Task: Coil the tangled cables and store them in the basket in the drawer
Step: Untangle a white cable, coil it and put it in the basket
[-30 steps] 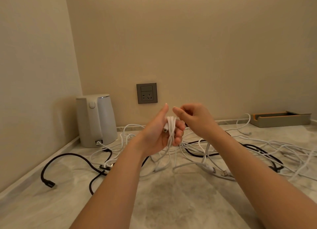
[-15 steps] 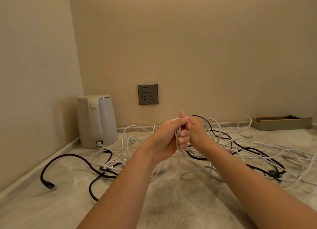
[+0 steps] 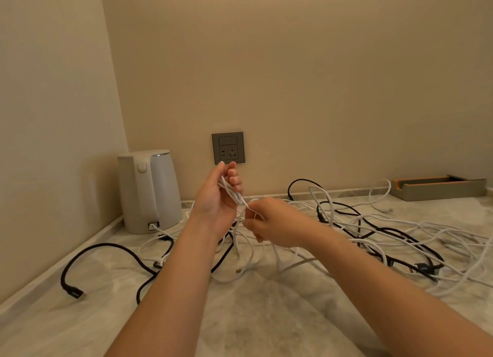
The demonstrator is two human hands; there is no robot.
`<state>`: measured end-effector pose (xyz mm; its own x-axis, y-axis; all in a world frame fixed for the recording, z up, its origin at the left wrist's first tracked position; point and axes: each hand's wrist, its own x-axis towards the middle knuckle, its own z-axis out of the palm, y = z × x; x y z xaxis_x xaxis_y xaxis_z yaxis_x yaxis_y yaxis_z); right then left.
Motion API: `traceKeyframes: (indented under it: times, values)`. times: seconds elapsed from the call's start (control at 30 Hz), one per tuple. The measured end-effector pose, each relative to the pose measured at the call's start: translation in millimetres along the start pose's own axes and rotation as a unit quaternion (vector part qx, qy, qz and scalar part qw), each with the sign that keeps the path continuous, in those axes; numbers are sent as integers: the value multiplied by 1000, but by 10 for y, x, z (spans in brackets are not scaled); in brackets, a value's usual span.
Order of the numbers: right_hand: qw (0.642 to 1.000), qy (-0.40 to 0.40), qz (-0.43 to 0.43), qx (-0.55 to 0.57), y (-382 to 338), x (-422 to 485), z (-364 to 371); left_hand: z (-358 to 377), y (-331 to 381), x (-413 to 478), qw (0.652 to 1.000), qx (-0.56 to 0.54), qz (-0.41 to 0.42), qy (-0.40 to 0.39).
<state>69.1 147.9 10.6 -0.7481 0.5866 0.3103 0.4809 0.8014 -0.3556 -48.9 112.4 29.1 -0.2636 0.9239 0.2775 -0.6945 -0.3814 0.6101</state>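
Two hands meet at frame centre, above a marble-look countertop [image 3: 240,322]. The left hand [image 3: 216,199] is raised with the palm turned toward the right, and its fingers are curled round a small bunch of white cable [image 3: 231,191] loops, grasping it. The right hand [image 3: 272,224] sits just below and right of the left, close to it. Its fingers are curled, and thumb and fingertips pinch the same white cable where it leaves the bunch. From there white strands drop to the countertop under both hands.

The rest of the white cables [image 3: 416,231] lie in a loose tangle across the centre and right of the frame, reaching the right edge, with several loops lifted off the surface. A black cable [image 3: 344,213] threads through that tangle. One of its loops arches up near the back wall, and a dark connector [image 3: 424,267] sits at the lower right of the heap. Another black cable [image 3: 106,248] curves over the left part of the countertop. Its plug end [image 3: 72,292] lies at lower left, apart from the pile.

A white kettle [image 3: 149,191] stands in the back left corner. A grey wall socket [image 3: 228,147] is on the back wall, just above the left hand's fingertips in the picture. A flat grey tray [image 3: 437,188] with an orange inside sits against the wall at right, beyond the tangle.
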Motion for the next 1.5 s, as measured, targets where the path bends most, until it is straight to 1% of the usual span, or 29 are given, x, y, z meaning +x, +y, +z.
traceKeyframes:
  times: [0.03, 0.07, 0.1, 0.13, 0.17, 0.2, 0.23, 0.27, 0.3, 0.33, 0.37, 0.4, 0.47, 0.5, 0.57, 0.67, 0.73, 0.8, 0.87, 0.93, 1.0, 1.1, 1.3, 1.5]
  values:
    - [1000, -9, 3, 29, -22, -14, -7, 3, -1, 3, 1000, -5, 1, -1]
    - [994, -24, 12, 106, -46, -32, -7, -3, 1, 8, 1000, -10, 5, -1]
    - [974, -36, 24, 222, -82, -57, -14, -5, 11, 14, 1000, -12, 13, 1]
    - [943, -39, 35, 329, -125, -91, -26, -17, 20, 23, 1000, -10, 21, 9]
    - [923, -33, 37, 382, -170, -112, -42, -37, 42, 34, 999, -9, 33, 20]
    - [927, -23, 38, 372, -203, -126, -55, -69, 62, 51, 998, -10, 43, 34]
    - [951, -18, 32, 307, -243, -133, -73, -100, 93, 70, 997, -12, 55, 49]
    - [980, -22, 14, 198, -296, -139, -73, -145, 133, 86, 995, -16, 68, 67]
    - [997, -30, -12, 73, -354, -163, -62, -183, 166, 106, 993, -20, 75, 85]
    - [998, -35, -35, -37, -401, -186, -41, -223, 192, 123, 991, -21, 78, 103]
    - [992, -32, -56, -113, -442, -211, -11, -256, 208, 134, 989, -18, 79, 121]
    - [984, -21, -76, -158, -487, -241, 7, -284, 218, 144, 987, -9, 79, 141]
    - [973, 32, -126, -193, -554, -279, 15, -320, 222, 153, 980, 21, 81, 178]
    - [967, 61, -149, -198, -552, -273, -1, -326, 223, 151, 978, 40, 84, 189]
    - [959, 118, -182, -185, -500, -232, -53, -293, 204, 133, 974, 86, 95, 188]
    - [945, 218, -211, -124, -344, -175, -100, -169, 113, 59, 963, 203, 86, 155]
    - [939, 268, -202, -80, -243, -145, -148, -98, 29, 1, 947, 296, 54, 113]
    - [939, 292, -178, -19, -161, -118, -211, -57, -30, -46, 932, 358, 15, 55]
    - [939, 308, -143, 47, -73, -114, -275, -5, -59, -90, 927, 374, -37, 2]
    - [933, 321, -126, 99, -1, -100, -296, 29, -72, -112, 933, 345, -95, -41]
    - [931, 319, -112, 134, 66, -69, -281, 53, -94, -125, 930, 335, -125, -83]
    - [933, 306, -74, 172, 173, -15, -244, 75, -121, -144, 917, 349, -142, -127]
    - [935, 263, -22, 237, 271, -18, -204, 73, -93, -148, 917, 318, -171, -171]
    - [927, 203, -17, 315, 246, -37, -183, 47, -56, -154, 914, 278, -219, -201]
